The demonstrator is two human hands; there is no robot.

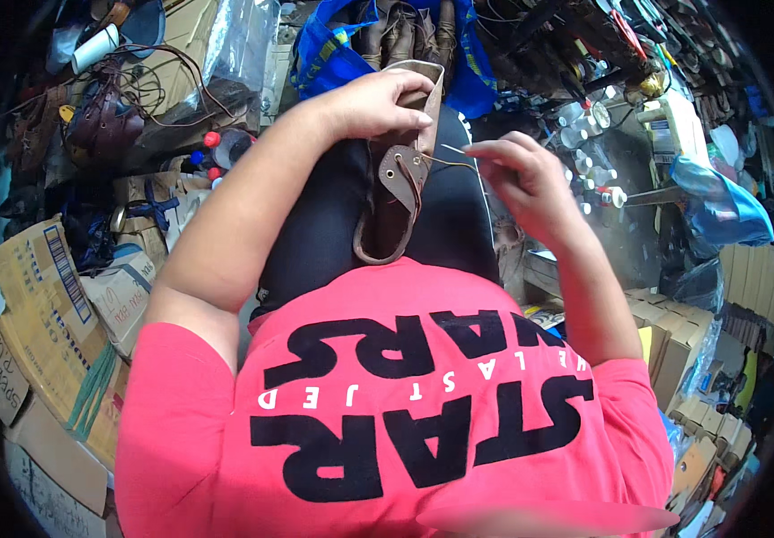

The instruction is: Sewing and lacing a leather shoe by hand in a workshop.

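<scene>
A brown leather shoe upper (393,215) lies along my lap between my thighs, its curved end toward my belly. It has a flap with metal eyelets (398,172), and a thin brown lace (445,161) runs from the flap to my right hand. My left hand (382,103) grips the far end of the upper by its edge, thumb on the near side. Right of the upper, my right hand (521,175) pinches the lace with thumb and forefinger. A thin, pale, pointed tip sticks out leftward from that pinch; its exact kind is too small to tell.
Beyond my knees stands a blue bag (324,54) with brown shoe-shaped pieces in it. Cardboard boxes (37,305) are stacked at my left. Several small bottles (598,175) and a light blue plastic bag (719,206) lie to the right. Dark laces and leather (104,125) clutter the far left.
</scene>
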